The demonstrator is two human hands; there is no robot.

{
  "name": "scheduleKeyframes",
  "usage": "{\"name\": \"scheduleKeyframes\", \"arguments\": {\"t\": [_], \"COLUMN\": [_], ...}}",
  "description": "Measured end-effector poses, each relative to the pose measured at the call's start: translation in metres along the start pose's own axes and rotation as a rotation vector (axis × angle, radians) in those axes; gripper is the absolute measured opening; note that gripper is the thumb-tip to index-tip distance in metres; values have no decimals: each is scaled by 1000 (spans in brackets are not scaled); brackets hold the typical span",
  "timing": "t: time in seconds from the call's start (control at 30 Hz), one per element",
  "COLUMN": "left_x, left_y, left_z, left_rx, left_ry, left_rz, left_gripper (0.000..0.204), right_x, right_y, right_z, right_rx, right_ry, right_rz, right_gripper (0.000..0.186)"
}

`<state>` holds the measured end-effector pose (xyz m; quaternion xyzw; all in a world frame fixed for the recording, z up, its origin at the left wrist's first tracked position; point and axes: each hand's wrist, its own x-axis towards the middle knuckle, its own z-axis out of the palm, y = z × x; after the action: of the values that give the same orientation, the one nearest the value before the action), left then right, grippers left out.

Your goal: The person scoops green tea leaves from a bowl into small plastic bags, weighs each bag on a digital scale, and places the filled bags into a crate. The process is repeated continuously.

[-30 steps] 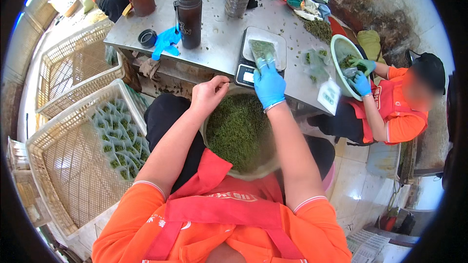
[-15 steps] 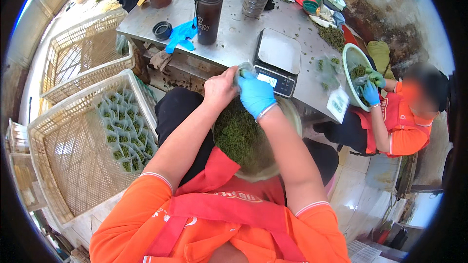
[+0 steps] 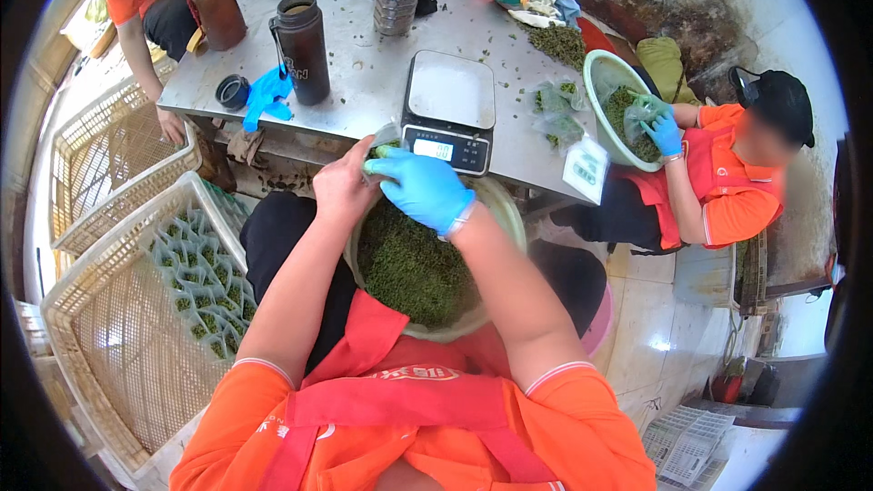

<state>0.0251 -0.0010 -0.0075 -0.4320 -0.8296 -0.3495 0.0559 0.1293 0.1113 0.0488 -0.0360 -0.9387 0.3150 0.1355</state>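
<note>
In front of the scale, a small clear plastic bag (image 3: 388, 138) with green bits in it is held between my two hands. My bare left hand (image 3: 342, 184) grips its left side, fingers closed. My right hand (image 3: 426, 191), in a blue glove, closes its fingers on the bag's near right side; its fingertips are partly hidden. Below my hands, a pale round tub (image 3: 515, 218) between my knees holds a heap of small green peppercorn-like grains (image 3: 409, 264). Just beyond them, a digital scale (image 3: 451, 95) with a bare white pan and lit display stands at the table edge.
Left, a cream plastic crate (image 3: 109, 309) holds rows of filled bags (image 3: 205, 282); another crate (image 3: 118, 150) lies behind. A dark bottle (image 3: 302, 50) and blue glove (image 3: 268, 95) lie on the metal table (image 3: 355, 73). Right, a co-worker (image 3: 718, 173) handles a bag over a green tub (image 3: 596, 82).
The whole view has shifted, so the scene sits farther left. My hands stay on the bag by the scale. The far-left person's arm now reaches to the crate; the right co-worker has raised a bag.
</note>
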Motion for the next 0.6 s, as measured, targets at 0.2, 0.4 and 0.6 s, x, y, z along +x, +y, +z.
{"name": "scheduleKeyframes", "arguments": {"t": [0.2,0.4,0.6], "left_x": [9,11,13], "left_y": [3,0,-3], "left_z": [0,-5,-8], "left_rx": [-196,-264,-245], "left_ry": [-32,-117,-161], "left_rz": [-296,-387,-305], "left_gripper": [53,67,74], "right_x": [-28,-33,-31], "right_y": [81,225,157], "right_z": [-83,-98,-116], "right_rx": [148,-1207,-411], "right_ry": [457,566,811], "right_rz": [394,535,513], "right_gripper": [26,29,36]}}
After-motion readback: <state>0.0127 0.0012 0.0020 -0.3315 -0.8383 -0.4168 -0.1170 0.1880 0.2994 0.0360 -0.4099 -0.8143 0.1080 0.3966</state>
